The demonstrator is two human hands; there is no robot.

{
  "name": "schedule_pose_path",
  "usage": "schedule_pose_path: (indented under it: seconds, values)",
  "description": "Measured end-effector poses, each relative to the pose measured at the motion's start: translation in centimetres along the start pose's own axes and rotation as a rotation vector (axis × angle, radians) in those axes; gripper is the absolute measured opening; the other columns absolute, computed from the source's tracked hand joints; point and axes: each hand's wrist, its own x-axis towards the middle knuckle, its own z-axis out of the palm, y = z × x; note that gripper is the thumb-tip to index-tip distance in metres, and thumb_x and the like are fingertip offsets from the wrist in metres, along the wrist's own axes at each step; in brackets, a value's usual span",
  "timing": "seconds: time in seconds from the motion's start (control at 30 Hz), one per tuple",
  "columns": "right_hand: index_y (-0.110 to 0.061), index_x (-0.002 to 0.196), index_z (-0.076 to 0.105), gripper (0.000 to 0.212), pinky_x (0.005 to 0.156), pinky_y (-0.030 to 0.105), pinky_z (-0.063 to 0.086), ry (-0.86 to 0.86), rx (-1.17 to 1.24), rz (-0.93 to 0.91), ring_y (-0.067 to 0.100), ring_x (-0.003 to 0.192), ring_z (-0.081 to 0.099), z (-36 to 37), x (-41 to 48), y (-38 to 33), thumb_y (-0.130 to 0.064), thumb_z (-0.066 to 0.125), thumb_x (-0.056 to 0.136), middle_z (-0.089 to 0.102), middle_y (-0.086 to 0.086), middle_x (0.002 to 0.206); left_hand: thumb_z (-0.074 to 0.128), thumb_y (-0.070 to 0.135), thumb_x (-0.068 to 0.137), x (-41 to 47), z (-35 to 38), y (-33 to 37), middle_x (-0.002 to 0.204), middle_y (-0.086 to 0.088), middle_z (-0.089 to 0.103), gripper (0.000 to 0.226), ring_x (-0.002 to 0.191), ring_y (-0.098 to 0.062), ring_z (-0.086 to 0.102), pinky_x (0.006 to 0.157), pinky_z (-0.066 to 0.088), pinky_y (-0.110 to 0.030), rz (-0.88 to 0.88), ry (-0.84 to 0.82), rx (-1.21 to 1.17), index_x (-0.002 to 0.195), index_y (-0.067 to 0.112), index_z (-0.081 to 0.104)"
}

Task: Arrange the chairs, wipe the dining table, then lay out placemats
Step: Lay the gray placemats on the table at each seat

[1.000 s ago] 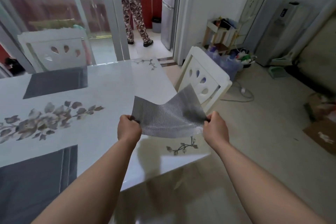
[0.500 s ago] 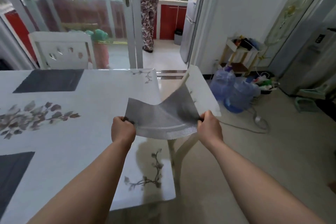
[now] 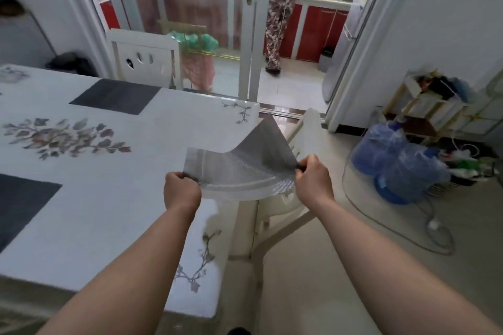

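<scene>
Head view: both hands, left [image 3: 181,190] & right [image 3: 314,178], pinch mat [image 3: 245,168] over table [image 3: 130,190] end. Placemat step; next, lower it flat w/ edges square.

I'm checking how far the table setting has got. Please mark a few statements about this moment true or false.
1. The left hand and the right hand each grip a near corner of the grey placemat. True.
2. The grey placemat lies flat on the table. False: it is held in the air over the table's right end, bent, with its far edge raised.
3. A far dark placemat and a near dark placemat both lie on the table. True.
4. The blue water jugs stand on the table. False: they stand on the floor to the right.
5. A white chair stands at the table's far side. True.
</scene>
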Motion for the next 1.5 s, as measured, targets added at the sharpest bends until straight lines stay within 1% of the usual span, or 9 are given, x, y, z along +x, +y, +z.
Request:
schedule_pose_path:
  seconds: [0.27, 0.5, 0.67, 0.8, 1.0, 1.13, 1.23, 1.37, 1.5]
  values:
    - [-0.008, 0.103, 0.055, 0.012, 0.076, 0.027, 0.038, -0.074, 0.011, -0.08, 0.028, 0.096, 0.055, 1.7, 7.5, -1.6, -0.009, 0.05, 0.092, 0.061, 0.011, 0.107, 0.036, 0.002, 0.091, 4.2, 2.7, 2.5, 0.096, -0.006, 0.05, 0.022, 0.082, -0.026, 0.048, 0.07, 0.037, -0.033, -0.053, 0.103, -0.069, 0.108, 0.006, 0.049]
    - [-0.011, 0.102, 0.055, 0.012, 0.08, 0.035, 0.046, -0.184, 0.008, -0.135, 0.025, 0.091, 0.055, 4.4, 14.0, -4.9, -0.008, 0.048, 0.092, 0.061, 0.008, 0.104, 0.039, 0.004, 0.09, 9.2, 3.2, 4.3, 0.093, -0.007, 0.054, 0.02, 0.08, -0.028, 0.051, 0.065, 0.039, -0.033, -0.117, 0.191, -0.067, 0.106, 0.005, 0.051]
    - [-0.016, 0.095, 0.051, 0.012, 0.075, 0.031, 0.039, -0.269, 0.006, -0.186, 0.022, 0.085, 0.05, 6.9, 16.8, -6.7, -0.006, 0.046, 0.091, 0.055, 0.003, 0.095, 0.044, 0.002, 0.086, 11.3, 2.8, 4.7, 0.09, -0.004, 0.054, 0.016, 0.078, -0.025, 0.051, 0.06, 0.037, -0.029, -0.162, 0.263, -0.05, 0.099, 0.01, 0.05]
    - [-0.017, 0.094, 0.051, 0.011, 0.073, 0.032, 0.041, -0.352, 0.003, -0.238, 0.023, 0.085, 0.052, 9.3, 18.9, -7.9, -0.006, 0.047, 0.092, 0.054, 0.001, 0.091, 0.046, 0.002, 0.085, 12.2, 2.7, 3.8, 0.092, -0.006, 0.058, 0.018, 0.078, -0.027, 0.054, 0.06, 0.039, -0.03, -0.222, 0.347, -0.062, 0.101, 0.007, 0.053]
    - [-0.016, 0.092, 0.052, 0.014, 0.069, 0.035, 0.042, -0.481, -0.014, -0.348, 0.023, 0.082, 0.052, 12.2, 21.7, -8.4, -0.005, 0.043, 0.09, 0.054, 0.002, 0.089, 0.049, 0.002, 0.083, 11.2, 3.6, 1.9, 0.079, -0.004, 0.056, 0.017, 0.065, -0.02, 0.051, 0.048, 0.034, -0.026, -0.329, 0.467, -0.113, 0.099, 0.003, 0.055]
    - [-0.014, 0.095, 0.052, 0.013, 0.07, 0.037, 0.045, -0.6, -0.082, -0.465, 0.022, 0.082, 0.051, 14.0, 23.7, -8.3, -0.006, 0.043, 0.09, 0.05, -0.002, 0.085, 0.049, 0.002, 0.083, 9.2, 5.3, 0.8, 0.085, -0.006, 0.059, 0.02, 0.071, -0.022, 0.053, 0.053, 0.039, -0.028, -0.424, 0.589, -0.138, 0.102, 0.004, 0.055]
    - [-0.014, 0.095, 0.05, 0.013, 0.07, 0.035, 0.042, -0.676, -0.091, -0.537, 0.023, 0.082, 0.05, 15.2, 24.8, -7.9, -0.005, 0.042, 0.09, 0.04, -0.008, 0.079, 0.051, 0.003, 0.083, 7.8, 6.7, 0.1, 0.096, -0.007, 0.061, 0.022, 0.082, -0.026, 0.056, 0.065, 0.045, -0.031, -0.473, 0.659, -0.143, 0.104, 0.007, 0.055]
    - [-0.014, 0.095, 0.05, 0.014, 0.072, 0.035, 0.043, -0.762, -0.11, -0.586, 0.025, 0.085, 0.053, 16.6, 25.7, -6.8, -0.005, 0.043, 0.088, 0.054, 0.003, 0.091, 0.051, 0.003, 0.083, 6.4, 8.6, -0.8, 0.104, -0.007, 0.063, 0.025, 0.087, -0.026, 0.056, 0.068, 0.041, -0.031, -0.545, 0.728, -0.126, 0.107, 0.008, 0.057]
    - [-0.013, 0.1, 0.049, 0.015, 0.073, 0.038, 0.047, -0.791, -0.163, -0.628, 0.026, 0.084, 0.054, 18.0, 26.0, -6.1, -0.004, 0.042, 0.089, 0.057, 0.007, 0.096, 0.048, 0.001, 0.086, 5.2, 10.1, -1.5, 0.111, -0.009, 0.061, 0.028, 0.087, -0.022, 0.049, 0.072, 0.036, -0.028, -0.603, 0.768, -0.061, 0.112, 0.009, 0.055]
